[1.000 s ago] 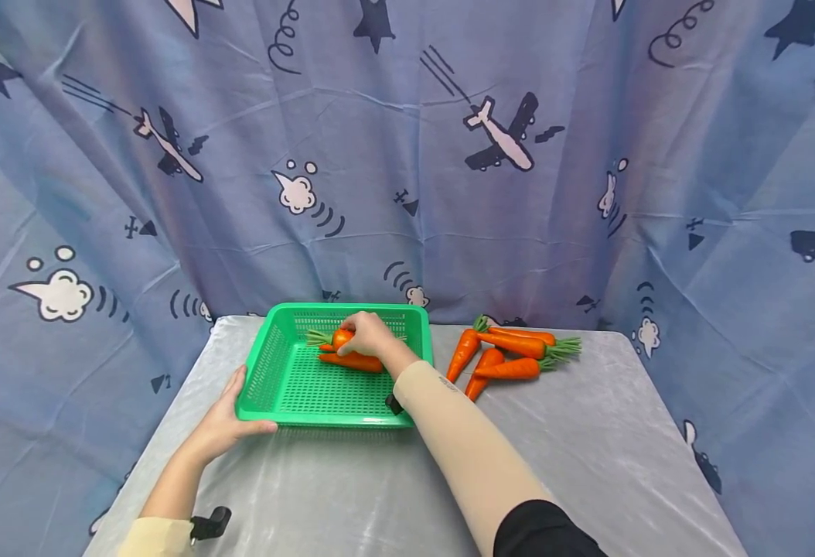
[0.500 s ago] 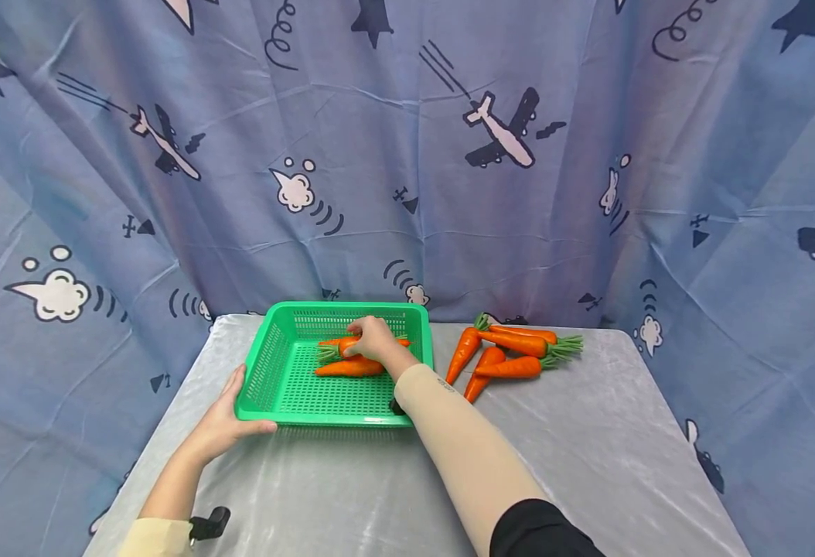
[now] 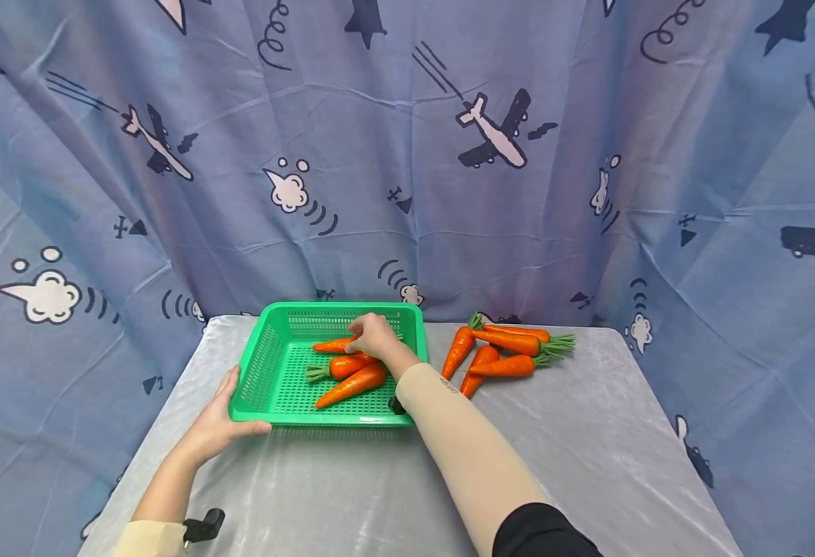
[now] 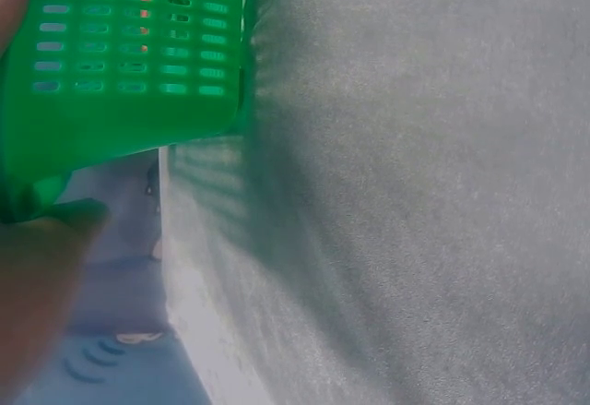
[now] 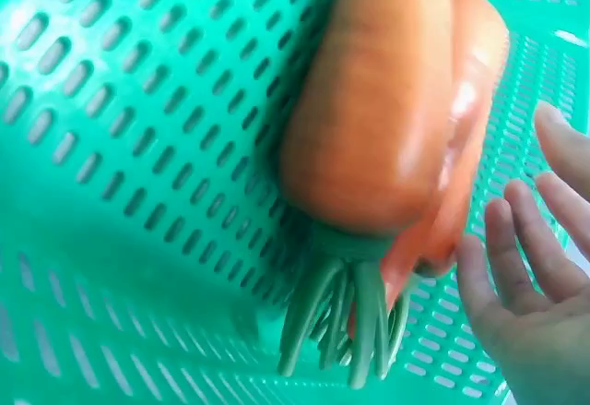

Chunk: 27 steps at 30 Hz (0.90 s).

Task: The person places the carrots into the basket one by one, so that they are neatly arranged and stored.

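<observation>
My right hand [image 3: 373,337] has let go among the carrots.
Its fingers are relaxed and spread, gripping nothing, close to the back carrot [image 3: 332,346]; whether they touch it I cannot tell. Just frontward of them lies the middle carrot [image 3: 346,366], leafy end to the left: half a second ago my thumb and fingers pinched it, and now it sits nearer the front. Beyond it, the front carrot [image 3: 353,385] has swung aslant, its tip lower than before. All three are in the basket [image 3: 331,420] around my fingers. My left hand [image 3: 217,427] braces its near left corner, thumb and fingers straight, as earlier. Right of my right fingers, outside, the pile [image 3: 508,366] of five carrots lies unchanged on the table [image 3: 324,495].
</observation>
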Tool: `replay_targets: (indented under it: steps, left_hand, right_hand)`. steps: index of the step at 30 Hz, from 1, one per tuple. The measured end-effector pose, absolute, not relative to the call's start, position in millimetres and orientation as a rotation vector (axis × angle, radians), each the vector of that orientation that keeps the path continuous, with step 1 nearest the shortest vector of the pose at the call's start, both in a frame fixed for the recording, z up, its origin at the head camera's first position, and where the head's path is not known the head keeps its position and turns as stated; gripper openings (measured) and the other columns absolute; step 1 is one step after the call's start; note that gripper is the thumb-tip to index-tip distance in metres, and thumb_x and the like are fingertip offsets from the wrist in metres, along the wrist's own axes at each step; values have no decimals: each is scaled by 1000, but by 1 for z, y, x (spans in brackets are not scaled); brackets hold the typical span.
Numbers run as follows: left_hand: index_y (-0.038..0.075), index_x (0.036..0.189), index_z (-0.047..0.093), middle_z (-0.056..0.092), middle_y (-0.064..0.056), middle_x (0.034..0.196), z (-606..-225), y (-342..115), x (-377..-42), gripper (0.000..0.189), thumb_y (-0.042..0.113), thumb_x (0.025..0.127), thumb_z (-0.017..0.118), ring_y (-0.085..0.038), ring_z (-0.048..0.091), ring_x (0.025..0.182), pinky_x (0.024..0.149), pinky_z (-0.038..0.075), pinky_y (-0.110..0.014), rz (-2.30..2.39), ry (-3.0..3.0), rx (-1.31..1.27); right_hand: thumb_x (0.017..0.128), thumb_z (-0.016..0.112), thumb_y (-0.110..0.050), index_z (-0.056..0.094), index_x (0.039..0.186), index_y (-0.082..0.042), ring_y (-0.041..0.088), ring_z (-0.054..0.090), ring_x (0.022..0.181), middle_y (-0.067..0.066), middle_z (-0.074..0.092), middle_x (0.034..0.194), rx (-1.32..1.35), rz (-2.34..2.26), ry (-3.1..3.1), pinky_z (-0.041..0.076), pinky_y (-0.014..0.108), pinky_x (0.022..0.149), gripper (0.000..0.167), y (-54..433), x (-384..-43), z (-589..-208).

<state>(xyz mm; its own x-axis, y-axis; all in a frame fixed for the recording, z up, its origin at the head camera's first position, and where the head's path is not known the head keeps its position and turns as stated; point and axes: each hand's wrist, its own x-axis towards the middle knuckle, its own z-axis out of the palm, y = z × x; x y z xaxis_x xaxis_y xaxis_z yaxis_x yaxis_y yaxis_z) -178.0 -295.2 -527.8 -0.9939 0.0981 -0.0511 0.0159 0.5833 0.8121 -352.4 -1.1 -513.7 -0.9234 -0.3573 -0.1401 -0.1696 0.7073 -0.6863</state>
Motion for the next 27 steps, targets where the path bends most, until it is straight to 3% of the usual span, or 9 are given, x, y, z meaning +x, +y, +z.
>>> replay_targets:
  steps: [11, 22, 27]
  left_hand:
    - [4, 161, -6, -3, -25, 168, -526, -293, -178, 131, 22, 75, 90, -50, 2, 152, 118, 14, -69, 1388, 2708, 110]
    - [4, 162, -6, -2, -24, 168, -525, -293, -176, 131, 21, 75, 90, -50, 4, 152, 117, 16, -70, 1399, 2704, 110]
    - [4, 161, -7, -3, -24, 168, -526, -293, -176, 130, 21, 76, 89, -51, 2, 152, 117, 13, -71, 1415, 2694, 113]
  right_hand:
    - [88, 81, -22, 68, 129, -5, 27, 64, 114, 12, 70, 122, -432, -1170, 2600, 54, 41, 97, 47, 19, -352, -501]
    - [88, 80, -25, 67, 132, -7, 28, 65, 111, 16, 70, 124, -492, -1357, 2584, 56, 43, 92, 49, 42, -352, -474]
    - [87, 81, -30, 68, 130, -12, 25, 67, 107, 13, 70, 123, -493, -1388, 2614, 57, 38, 87, 48, 54, -349, -461]
